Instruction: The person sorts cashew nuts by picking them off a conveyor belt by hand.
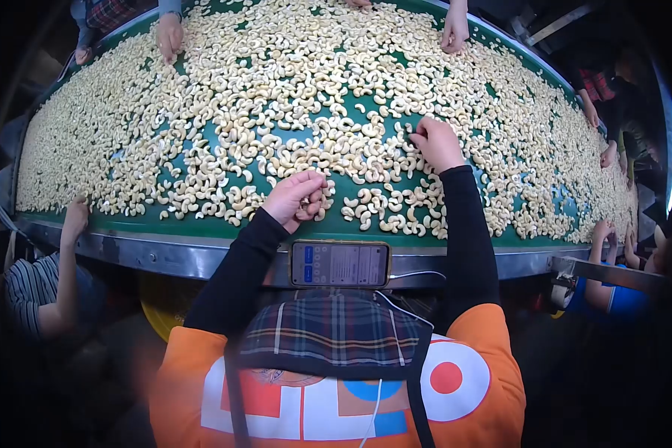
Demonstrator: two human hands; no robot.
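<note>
Pale cashew nuts (276, 89) are spread thickly over a green conveyor belt (336, 231). Low on the belt, near its front edge, my left hand (299, 198) has its fingers curled together among the nuts; what they hold is hidden. Farther out and to the right, my right hand (436, 143) reaches over the nuts with thumb and fingertips pinched together. Whatever is between those fingertips is too small to make out.
A phone (340, 264) with a white cable lies at the metal rim (179, 257) in front of me. Other people's hands (169, 36) (455, 28) work at the far edge, and more people are at both sides. A metal bar (612, 274) crosses at right.
</note>
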